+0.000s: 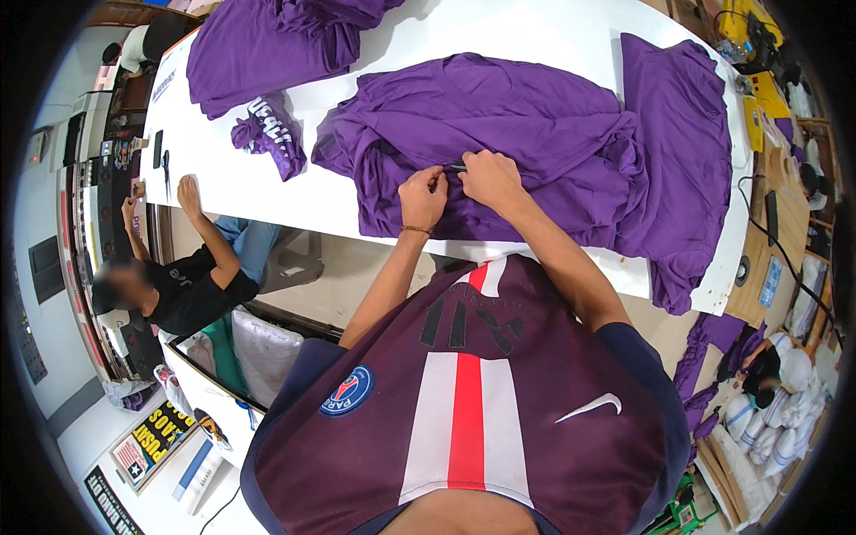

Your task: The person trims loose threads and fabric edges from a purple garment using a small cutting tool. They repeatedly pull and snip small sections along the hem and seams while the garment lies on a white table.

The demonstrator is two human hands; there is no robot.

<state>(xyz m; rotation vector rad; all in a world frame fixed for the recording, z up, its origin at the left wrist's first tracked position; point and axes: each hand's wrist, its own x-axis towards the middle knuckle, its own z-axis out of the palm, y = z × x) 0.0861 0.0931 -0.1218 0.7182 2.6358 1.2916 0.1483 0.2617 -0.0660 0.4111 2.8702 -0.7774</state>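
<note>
Seen from above, a person leans over a white counter (517,27) with both forearms reaching up from the lower edge. In the middle of the counter, toward its near side, lies a large purple garment (499,102), spread out and rumpled, its front portion gathered into loose folds.

The left hand (423,198) has its fingers curled, tips drawn in at a fold of the cloth; I cannot tell whether fabric is caught between them. Just beside it, the right hand (490,181) is closed around a small dark tool (458,166) (too small to name, perhaps a snipper), whose end points toward the left hand.

The garment looks like thin, soft knit: light, limp, hardly fragile, likely to slump and wrinkle rather than hold a shape. A pinch would suit it best at a seam or hem, with a second grip close by to keep the layer taut; a single grip in the middle would probably drag the folds along.

To the right, more purple cloth (673,160) drapes over the counter's edge; at upper left sits a folded purple pile (267,58), with a small bunched purple piece (276,147) nearer.
</note>
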